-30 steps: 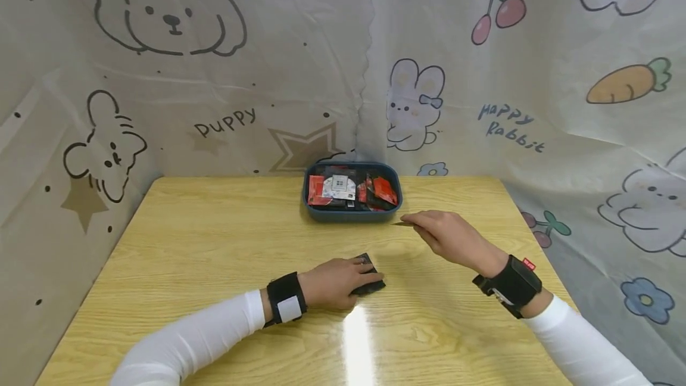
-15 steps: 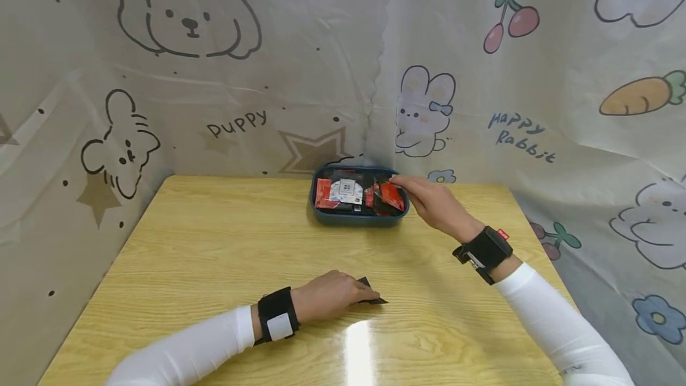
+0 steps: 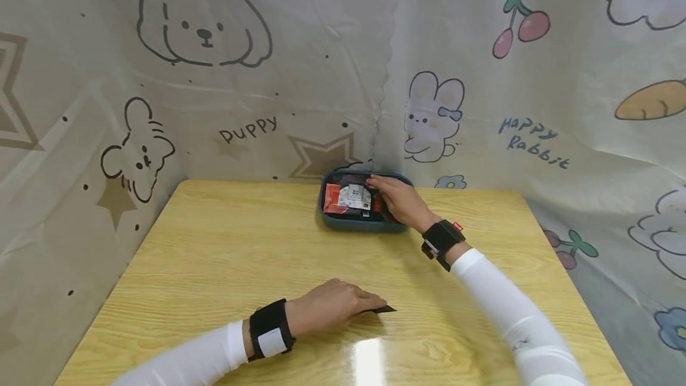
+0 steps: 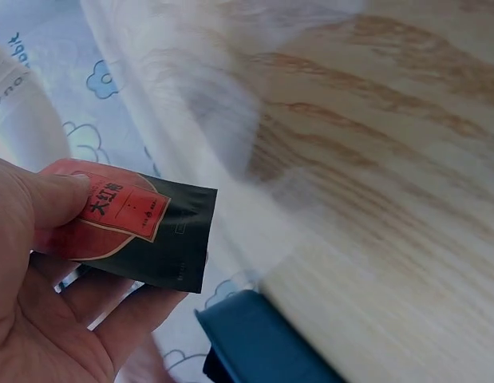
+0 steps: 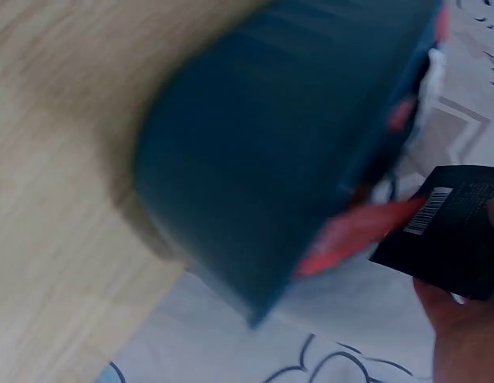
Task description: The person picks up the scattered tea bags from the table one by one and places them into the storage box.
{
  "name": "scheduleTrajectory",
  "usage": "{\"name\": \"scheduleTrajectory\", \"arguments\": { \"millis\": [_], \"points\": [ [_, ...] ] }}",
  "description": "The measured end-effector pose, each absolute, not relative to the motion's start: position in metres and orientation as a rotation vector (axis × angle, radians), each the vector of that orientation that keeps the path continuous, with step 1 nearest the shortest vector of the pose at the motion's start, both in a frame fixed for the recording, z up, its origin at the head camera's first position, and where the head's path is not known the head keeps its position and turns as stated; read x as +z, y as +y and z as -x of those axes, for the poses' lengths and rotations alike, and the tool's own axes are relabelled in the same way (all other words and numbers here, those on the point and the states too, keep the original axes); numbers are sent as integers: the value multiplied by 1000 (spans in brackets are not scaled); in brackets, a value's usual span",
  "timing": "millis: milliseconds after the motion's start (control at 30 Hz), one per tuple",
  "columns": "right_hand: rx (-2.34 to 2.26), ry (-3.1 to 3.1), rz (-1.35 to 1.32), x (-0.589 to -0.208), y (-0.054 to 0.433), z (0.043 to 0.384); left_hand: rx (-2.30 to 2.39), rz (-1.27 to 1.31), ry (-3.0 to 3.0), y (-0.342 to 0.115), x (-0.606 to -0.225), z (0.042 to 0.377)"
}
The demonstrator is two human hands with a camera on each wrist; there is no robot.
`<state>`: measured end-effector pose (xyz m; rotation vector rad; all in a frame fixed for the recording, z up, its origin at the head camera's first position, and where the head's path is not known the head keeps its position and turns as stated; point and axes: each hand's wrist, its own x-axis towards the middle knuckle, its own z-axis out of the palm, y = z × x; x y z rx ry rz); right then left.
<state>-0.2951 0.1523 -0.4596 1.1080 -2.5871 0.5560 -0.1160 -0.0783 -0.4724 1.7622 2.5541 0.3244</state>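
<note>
My left hand (image 3: 334,307) pinches a red and black tea sachet (image 4: 143,215), thumb on its printed face and fingers beneath. In the head view it is low over the table's front middle, where only the dark tip of the sachet shows past the fingers. A black packet with a barcode (image 5: 454,231) is gripped in my right hand (image 3: 402,200), which is over the right part of the blue bin (image 3: 354,223). From the head view that hand hides the packet. Inside the bin lie red packets (image 3: 331,196) and a white patterned packet (image 3: 355,196).
The bin stands at the back middle of the wood-grain table (image 3: 241,249). Behind the table and along its sides hangs a pale curtain (image 3: 311,64) with cartoon animals on it.
My right hand has moved from the bin's front right up and left over its contents. My left hand has tilted the dark sachet from nearly flat to edge-on and drawn slightly nearer.
</note>
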Motion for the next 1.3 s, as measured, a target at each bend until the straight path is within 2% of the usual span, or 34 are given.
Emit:
{"name": "scheduleTrajectory", "arguments": {
  "millis": [233,433,633,833,1100,1300],
  "points": [
    [369,-2925,-1118,-474,150,291,433,-1652,2636,-86,-455,124],
    [388,-2803,-1125,-471,153,287,480,-1657,2769,-92,-429,144],
    [458,-2602,-1093,-465,165,275,522,-1727,2934,-96,-404,186],
    [443,-2487,-1068,-468,173,256,494,-1546,3080,-95,-392,240],
    [467,-2437,-1092,-472,174,234,347,-1297,3137,-86,-417,294],
    [496,-2449,-1075,-473,172,226,111,-1096,3066,-90,-455,307]
  ]
}}
